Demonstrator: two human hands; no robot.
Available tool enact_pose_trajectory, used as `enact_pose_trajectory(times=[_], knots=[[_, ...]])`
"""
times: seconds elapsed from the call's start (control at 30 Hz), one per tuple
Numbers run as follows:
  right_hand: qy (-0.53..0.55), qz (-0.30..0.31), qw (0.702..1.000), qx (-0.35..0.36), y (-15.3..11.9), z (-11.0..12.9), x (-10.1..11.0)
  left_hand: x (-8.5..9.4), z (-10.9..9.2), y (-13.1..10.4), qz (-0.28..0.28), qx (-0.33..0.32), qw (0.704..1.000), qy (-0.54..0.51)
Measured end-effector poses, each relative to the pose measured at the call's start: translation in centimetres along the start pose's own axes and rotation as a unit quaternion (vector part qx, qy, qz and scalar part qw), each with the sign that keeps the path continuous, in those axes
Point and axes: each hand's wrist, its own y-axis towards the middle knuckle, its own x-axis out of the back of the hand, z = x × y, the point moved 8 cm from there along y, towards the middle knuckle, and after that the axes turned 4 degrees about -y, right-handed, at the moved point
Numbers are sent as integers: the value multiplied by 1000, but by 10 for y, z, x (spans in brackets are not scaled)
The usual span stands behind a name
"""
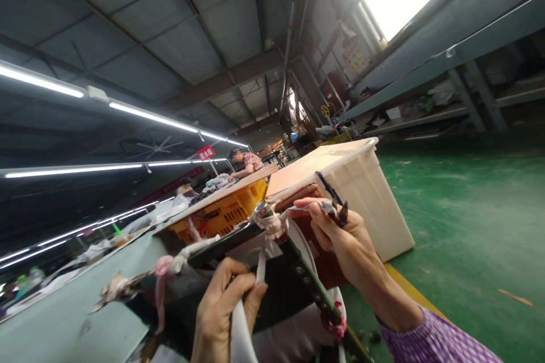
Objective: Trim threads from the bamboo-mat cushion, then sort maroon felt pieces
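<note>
A white cloth strip (260, 264) runs from the knotted cloth (272, 224) around the top of a dark green metal post (304, 272). My left hand (225, 306), closed in a pinch, grips one length of the strip below the knot. To the right of the post my right hand (340, 235) is closed on the other end of the strip. A small dark pointed object (343, 214) shows at that hand's fingers; its kind I cannot make out. Pink cloth (163, 266) is tied on the frame to the left, and red cloth (334, 326) lower on the post.
Beyond the post stands a large white plastic bin (370, 198) with a board on top. A yellow crate (242, 204) sits under the table (76, 289) at left. Another person (247, 164) leans over work at the back. Green floor (464, 210) stretches to the right.
</note>
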Motion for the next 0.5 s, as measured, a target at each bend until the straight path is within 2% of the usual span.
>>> enact_pose_trajectory(times=[0.13, 0.27, 0.37, 0.5], knots=[[-67, 26, 997, 18, -2, -5, -3, -2, -3, -3, -36, 4, 999, 0], [-154, 26, 987, 31, -7, -16, -3, -13, -11, -4, -22, 0, 1000, -20], [-262, 15, 963, 55, -6, -17, -3, -20, -13, -3, -26, -8, 999, -36], [-356, 21, 929, 102, -6, -12, -10, -19, -12, -3, -78, 14, 996, -48]])
